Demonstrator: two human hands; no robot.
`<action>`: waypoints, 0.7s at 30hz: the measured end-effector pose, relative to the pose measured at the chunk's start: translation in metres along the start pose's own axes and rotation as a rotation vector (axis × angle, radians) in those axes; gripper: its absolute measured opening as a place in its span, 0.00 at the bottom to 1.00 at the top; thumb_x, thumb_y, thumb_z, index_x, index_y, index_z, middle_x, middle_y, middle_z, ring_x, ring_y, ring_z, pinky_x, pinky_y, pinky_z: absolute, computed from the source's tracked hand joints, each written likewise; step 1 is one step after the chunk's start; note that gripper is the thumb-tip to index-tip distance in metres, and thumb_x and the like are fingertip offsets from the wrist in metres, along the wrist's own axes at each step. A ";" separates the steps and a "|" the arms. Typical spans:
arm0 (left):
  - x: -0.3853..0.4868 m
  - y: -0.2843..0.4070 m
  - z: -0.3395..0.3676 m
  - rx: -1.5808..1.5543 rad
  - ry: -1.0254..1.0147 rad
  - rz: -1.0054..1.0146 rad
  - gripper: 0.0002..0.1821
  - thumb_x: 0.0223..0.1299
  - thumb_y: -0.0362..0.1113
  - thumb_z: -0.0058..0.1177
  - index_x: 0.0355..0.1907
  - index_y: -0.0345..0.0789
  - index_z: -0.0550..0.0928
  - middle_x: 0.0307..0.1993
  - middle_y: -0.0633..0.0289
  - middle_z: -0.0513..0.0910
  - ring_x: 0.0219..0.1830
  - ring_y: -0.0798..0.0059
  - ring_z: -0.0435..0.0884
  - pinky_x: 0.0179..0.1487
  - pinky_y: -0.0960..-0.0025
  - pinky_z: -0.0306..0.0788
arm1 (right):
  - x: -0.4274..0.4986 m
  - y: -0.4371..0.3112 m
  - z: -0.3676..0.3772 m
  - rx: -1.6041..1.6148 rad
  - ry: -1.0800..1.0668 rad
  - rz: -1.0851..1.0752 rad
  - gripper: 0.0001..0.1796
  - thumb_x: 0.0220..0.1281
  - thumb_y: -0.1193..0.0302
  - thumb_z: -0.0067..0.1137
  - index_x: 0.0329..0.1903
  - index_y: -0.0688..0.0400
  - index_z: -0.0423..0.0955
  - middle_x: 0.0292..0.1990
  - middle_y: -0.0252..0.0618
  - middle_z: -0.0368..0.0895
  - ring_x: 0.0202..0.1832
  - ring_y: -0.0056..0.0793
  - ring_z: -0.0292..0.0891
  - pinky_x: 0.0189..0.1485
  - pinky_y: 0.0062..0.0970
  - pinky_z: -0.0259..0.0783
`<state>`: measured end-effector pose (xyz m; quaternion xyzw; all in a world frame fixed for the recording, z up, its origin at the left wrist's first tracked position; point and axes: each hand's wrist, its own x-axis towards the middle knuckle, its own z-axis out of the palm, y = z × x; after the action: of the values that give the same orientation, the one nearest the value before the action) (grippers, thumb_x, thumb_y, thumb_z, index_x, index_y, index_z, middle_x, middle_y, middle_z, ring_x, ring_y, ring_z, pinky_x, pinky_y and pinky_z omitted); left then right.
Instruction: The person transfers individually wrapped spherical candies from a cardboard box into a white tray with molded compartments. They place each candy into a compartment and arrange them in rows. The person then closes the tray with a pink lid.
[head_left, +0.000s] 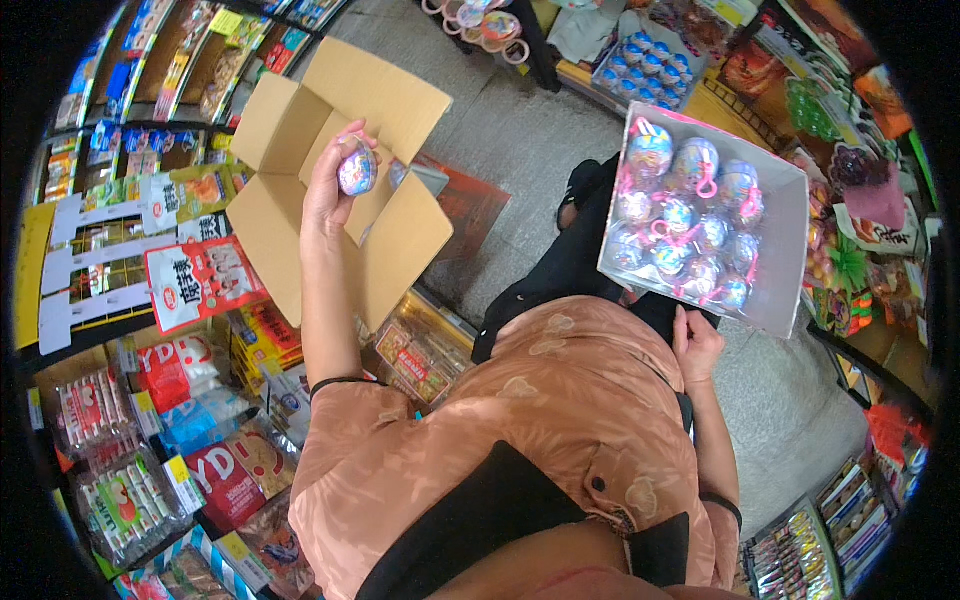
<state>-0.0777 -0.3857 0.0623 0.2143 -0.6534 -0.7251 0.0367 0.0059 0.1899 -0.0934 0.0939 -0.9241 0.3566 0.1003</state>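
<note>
My left hand (335, 169) is raised over an open cardboard carton (300, 139), its fingers around a shiny plastic toy egg (358, 171) with a purple and blue print. Inside the carton, clear plastic is partly visible beneath my forearm. To the right, a white open-topped display box (780, 255) holds several similar clear-topped eggs (696, 166) with pink clips. My right hand (697, 343) is curled just below the near edge of that box, beside my dark trousers. Whether it touches or supports the box cannot be seen.
Shelves of packaged snacks (206, 281) line the left side. A tray of blue-and-white eggs (646, 67) stands at the top, near a wooden shelf edge. Hanging toys and bags (855, 180) fill the right. Grey floor (510, 142) runs between; a dark shoe (574, 187) shows there.
</note>
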 end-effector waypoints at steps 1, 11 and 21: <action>0.003 0.007 0.016 -0.071 -0.048 0.021 0.30 0.70 0.41 0.54 0.70 0.28 0.69 0.48 0.53 0.85 0.45 0.65 0.86 0.50 0.65 0.82 | 0.001 0.001 0.000 -0.010 0.002 -0.015 0.19 0.67 0.67 0.67 0.20 0.56 0.72 0.16 0.43 0.72 0.15 0.40 0.71 0.20 0.37 0.65; 0.014 0.053 0.199 -0.264 -0.408 -0.044 0.20 0.73 0.40 0.56 0.61 0.31 0.81 0.53 0.50 0.86 0.44 0.65 0.88 0.50 0.66 0.83 | 0.001 -0.004 -0.005 0.012 0.055 -0.013 0.20 0.65 0.70 0.67 0.18 0.59 0.71 0.15 0.44 0.71 0.15 0.43 0.70 0.20 0.38 0.65; -0.022 0.044 0.362 -0.215 -0.742 -0.018 0.14 0.72 0.34 0.58 0.57 0.31 0.84 0.47 0.58 0.88 0.47 0.73 0.87 0.53 0.70 0.81 | -0.003 0.003 -0.006 0.006 0.084 -0.038 0.18 0.64 0.65 0.66 0.20 0.56 0.73 0.18 0.42 0.78 0.20 0.44 0.78 0.23 0.41 0.72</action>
<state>-0.1978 -0.0472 0.1300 -0.0621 -0.5404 -0.8181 -0.1865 0.0085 0.1965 -0.0913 0.0967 -0.9160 0.3612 0.1452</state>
